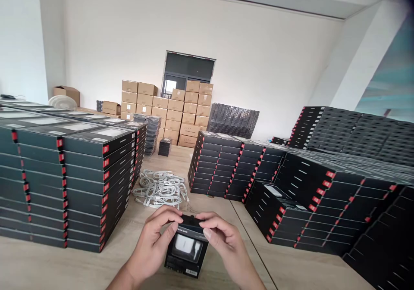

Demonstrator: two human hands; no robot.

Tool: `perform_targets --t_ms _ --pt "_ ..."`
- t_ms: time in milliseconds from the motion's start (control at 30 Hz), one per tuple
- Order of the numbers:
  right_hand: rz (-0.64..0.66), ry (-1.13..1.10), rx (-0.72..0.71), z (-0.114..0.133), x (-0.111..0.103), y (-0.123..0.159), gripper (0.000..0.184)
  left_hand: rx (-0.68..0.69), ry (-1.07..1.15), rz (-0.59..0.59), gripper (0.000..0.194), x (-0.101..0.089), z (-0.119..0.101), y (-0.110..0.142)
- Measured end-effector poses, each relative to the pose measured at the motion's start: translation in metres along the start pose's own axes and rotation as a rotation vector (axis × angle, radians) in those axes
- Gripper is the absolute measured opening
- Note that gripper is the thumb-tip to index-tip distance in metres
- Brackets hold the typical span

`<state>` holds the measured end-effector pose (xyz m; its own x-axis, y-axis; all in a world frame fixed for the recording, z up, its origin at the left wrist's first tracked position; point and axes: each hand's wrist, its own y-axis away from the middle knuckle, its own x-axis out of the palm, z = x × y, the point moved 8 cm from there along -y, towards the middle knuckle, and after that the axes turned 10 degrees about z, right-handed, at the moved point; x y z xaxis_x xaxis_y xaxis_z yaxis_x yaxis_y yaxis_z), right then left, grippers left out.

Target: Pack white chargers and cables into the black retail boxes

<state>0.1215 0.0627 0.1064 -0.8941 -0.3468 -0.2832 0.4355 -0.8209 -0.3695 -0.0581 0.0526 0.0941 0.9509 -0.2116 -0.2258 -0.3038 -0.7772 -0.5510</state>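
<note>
Upright on the wooden table (223, 242) stands a small black box (186, 266) with a clear window, through which a white item and a cable plug show. My left hand (155, 238) grips the box's upper left edge, thumb on the front and fingers over the top. On the upper right edge my right hand (224, 238) does the same, its thumb near the front corner. A dark tab rises at the middle of the box's top, between both hands. Just behind the box lies a pile of coiled white cables (161, 188).
Tall stacks of flat black boxes with red labels stand at left (84, 186) and right (323, 204). A lower black stack (226, 165) sits behind the cables. Brown cartons (171, 113) and piled dark trays (233, 120) are farther back.
</note>
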Motion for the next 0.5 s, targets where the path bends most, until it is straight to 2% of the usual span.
perform_targets --t_ms 233,300,367,433,500 --pt "0.127 0.079 -0.012 0.0 0.001 0.005 0.016 0.036 -0.094 0.013 0.019 -0.001 0.0 0.004" --pt "0.071 0.12 -0.001 -0.005 -0.002 0.004 0.018 0.048 -0.136 0.024 0.019 0.001 0.004 0.003" --pt "-0.046 0.157 -0.002 -0.008 -0.007 0.002 0.02 0.035 -0.203 0.015 0.025 0.006 0.007 0.001" --pt "-0.169 0.166 -0.011 -0.008 -0.01 0.001 0.025 -0.022 -0.318 -0.042 0.046 0.012 0.009 0.002" --pt "-0.272 0.143 -0.006 -0.008 -0.009 0.004 0.03 -0.112 -0.483 -0.146 0.089 0.017 0.007 0.012"
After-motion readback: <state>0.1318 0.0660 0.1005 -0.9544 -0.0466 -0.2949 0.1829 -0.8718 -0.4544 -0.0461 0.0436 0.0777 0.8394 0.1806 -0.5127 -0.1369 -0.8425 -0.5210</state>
